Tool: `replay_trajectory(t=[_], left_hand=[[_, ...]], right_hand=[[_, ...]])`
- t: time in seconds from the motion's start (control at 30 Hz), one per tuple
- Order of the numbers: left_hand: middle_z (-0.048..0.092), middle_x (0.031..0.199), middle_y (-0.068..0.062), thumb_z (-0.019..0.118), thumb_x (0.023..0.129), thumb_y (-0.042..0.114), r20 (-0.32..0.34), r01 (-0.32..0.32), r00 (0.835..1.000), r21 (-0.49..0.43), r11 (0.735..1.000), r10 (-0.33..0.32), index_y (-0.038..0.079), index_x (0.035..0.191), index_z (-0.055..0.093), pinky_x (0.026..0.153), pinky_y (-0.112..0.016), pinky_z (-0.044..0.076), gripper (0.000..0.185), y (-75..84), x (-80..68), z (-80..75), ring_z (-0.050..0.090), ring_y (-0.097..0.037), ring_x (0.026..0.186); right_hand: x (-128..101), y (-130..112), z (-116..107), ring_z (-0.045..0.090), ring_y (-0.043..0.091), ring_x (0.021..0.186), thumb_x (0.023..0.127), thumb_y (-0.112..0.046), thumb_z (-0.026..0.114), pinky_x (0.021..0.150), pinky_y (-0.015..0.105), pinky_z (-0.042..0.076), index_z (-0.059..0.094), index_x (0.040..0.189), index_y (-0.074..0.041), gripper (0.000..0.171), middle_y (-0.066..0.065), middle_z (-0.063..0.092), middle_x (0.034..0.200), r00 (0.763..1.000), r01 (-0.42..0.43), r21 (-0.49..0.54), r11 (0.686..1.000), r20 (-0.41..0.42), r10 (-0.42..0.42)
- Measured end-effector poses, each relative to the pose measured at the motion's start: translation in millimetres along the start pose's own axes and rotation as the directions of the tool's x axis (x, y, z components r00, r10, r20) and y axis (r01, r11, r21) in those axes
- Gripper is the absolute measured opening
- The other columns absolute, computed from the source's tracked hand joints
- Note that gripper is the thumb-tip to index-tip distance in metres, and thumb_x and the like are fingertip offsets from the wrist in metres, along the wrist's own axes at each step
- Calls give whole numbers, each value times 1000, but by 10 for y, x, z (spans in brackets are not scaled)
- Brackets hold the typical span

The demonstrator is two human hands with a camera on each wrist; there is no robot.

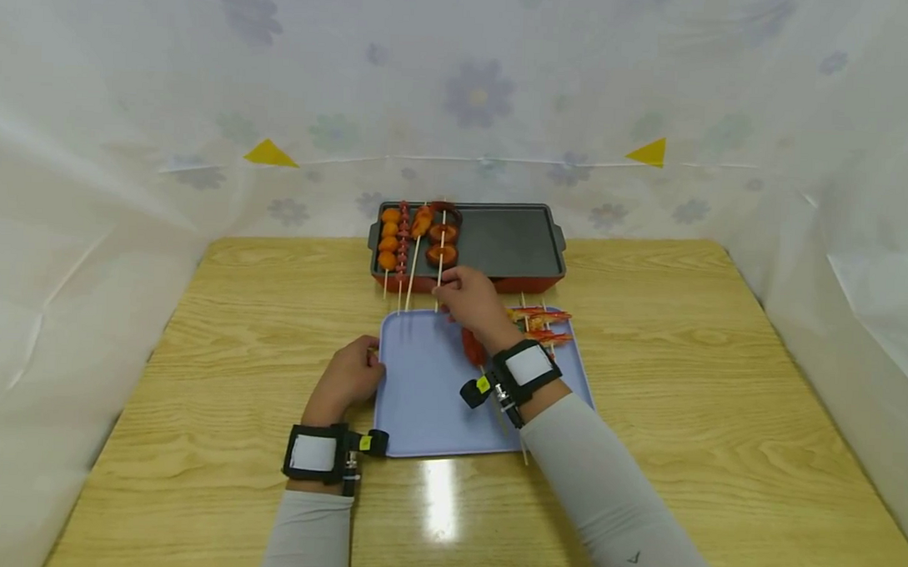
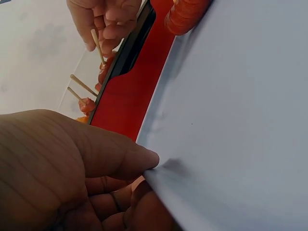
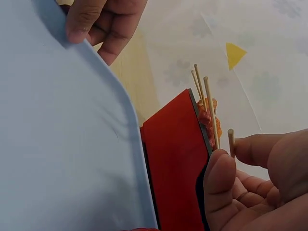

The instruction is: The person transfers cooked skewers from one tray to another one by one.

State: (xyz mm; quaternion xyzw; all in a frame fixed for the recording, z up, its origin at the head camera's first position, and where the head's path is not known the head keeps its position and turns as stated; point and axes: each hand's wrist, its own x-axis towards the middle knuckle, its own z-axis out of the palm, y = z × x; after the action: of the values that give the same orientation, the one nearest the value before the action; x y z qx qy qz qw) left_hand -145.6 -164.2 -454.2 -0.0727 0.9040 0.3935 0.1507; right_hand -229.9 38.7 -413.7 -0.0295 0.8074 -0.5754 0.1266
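we log the right hand (image 1: 472, 305) at the near edge of the dark rectangular grill pan with the red base (image 1: 516, 236), its grip pinching the bare end of a thin wooden skewer (image 3: 231, 142) between thumb and fingertips. the skewer carries ring-shaped brown pieces (image 1: 443, 243) and lies on the pan's left part beside three other loaded skewers (image 1: 401, 236). the left hand (image 1: 349, 378) grips the left rim of the pale lilac plastic tray (image 1: 420, 399), thumb on top, fingers curled under.

progress, as we judge: four skewers on the pan, its right part bare. left on the tray: red shrimp-like skewers (image 1: 546, 324) at the far right corner and one red piece (image 1: 472, 348) under the right wrist.

surface: light wood-grain tabletop (image 1: 683, 392). surroundings: white floral curtain (image 1: 476, 92) with yellow triangles (image 1: 649, 153).
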Motion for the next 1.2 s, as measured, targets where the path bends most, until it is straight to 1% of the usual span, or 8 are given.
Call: replay_trajectory(t=[0.1, 0.23, 0.3, 0.57, 0.7, 0.9, 1.03, 1.2], left_hand=[[56, 91, -10, 54, 92, 10, -4, 0, 1000, 6, 1000, 0, -2, 139, 48, 57, -31, 42, 49, -7, 7, 0, 53, -21, 72], [56, 91, -10, 54, 92, 9, -3, 4, 1000, 10, 1000, -4, -2, 139, 48, 57, -30, 42, 49, -4, 2, -3, 54, -21, 72], [56, 91, -10, 53, 92, 9, 1, 8, 1000, 7, 1000, -8, -2, 139, 47, 57, -30, 42, 49, -2, -1, -4, 54, -21, 72], [56, 93, -10, 53, 92, 9, 1, 9, 1000, -5, 1000, -9, -2, 139, 47, 58, -31, 43, 49, 9, -12, -8, 54, -21, 74], [56, 92, -11, 54, 91, 9, -5, -5, 1000, 0, 1000, 5, -3, 138, 48, 58, -31, 43, 49, 1, -13, -7, 54, -21, 73], [55, 92, -10, 54, 91, 9, -2, 5, 1000, -6, 1000, -5, -3, 138, 48, 58, -31, 42, 49, 2, -18, 14, 53, -21, 73], [56, 92, -10, 54, 91, 8, -5, -2, 1000, -1, 1000, 2, -3, 138, 48, 59, -31, 43, 49, 3, -19, 19, 54, -21, 73], [55, 91, -9, 54, 91, 8, -16, -16, 1000, 6, 1000, 16, -3, 138, 49, 59, -30, 42, 48, 9, -11, 7, 53, -20, 73]], right_hand=[[24, 8, 15, 63, 30, 74, 97, -12, 61, 75, 50, 54, 56, 125, 2, 32, 24, 66, 103, 999, -32, 61, 998, 17, 31], [54, 18, 25, 62, 18, 67, 95, -6, 59, 65, 33, 55, 57, 121, 4, 28, 20, 64, 98, 996, -87, 91, 992, 41, 84], [61, 12, 20, 61, 16, 63, 94, -4, 59, 62, 30, 54, 57, 120, 4, 27, 17, 62, 93, 994, -99, 69, 993, 44, 96], [60, -22, 29, 59, 15, 58, 93, 1, 57, 71, 44, 57, 54, 120, 5, 27, 12, 58, 86, 994, -86, -16, 996, 60, 86], [75, 10, 49, 58, 16, 59, 93, 1, 56, 69, 42, 57, 53, 120, 6, 27, 11, 55, 86, 994, -83, -23, 996, 68, 85], [91, 86, 43, 57, 18, 62, 94, 2, 56, 64, 39, 57, 52, 117, 7, 24, 11, 52, 86, 996, -44, -45, 998, 81, 48], [62, 128, 7, 60, 21, 62, 94, 0, 56, 64, 41, 57, 52, 120, 8, 27, 13, 54, 90, 996, -6, -60, 998, 91, 11], [-36, 150, -62, 65, 22, 65, 97, -7, 55, 61, 37, 54, 54, 120, 3, 26, 12, 58, 89, 995, 82, -177, 981, 71, -70]])
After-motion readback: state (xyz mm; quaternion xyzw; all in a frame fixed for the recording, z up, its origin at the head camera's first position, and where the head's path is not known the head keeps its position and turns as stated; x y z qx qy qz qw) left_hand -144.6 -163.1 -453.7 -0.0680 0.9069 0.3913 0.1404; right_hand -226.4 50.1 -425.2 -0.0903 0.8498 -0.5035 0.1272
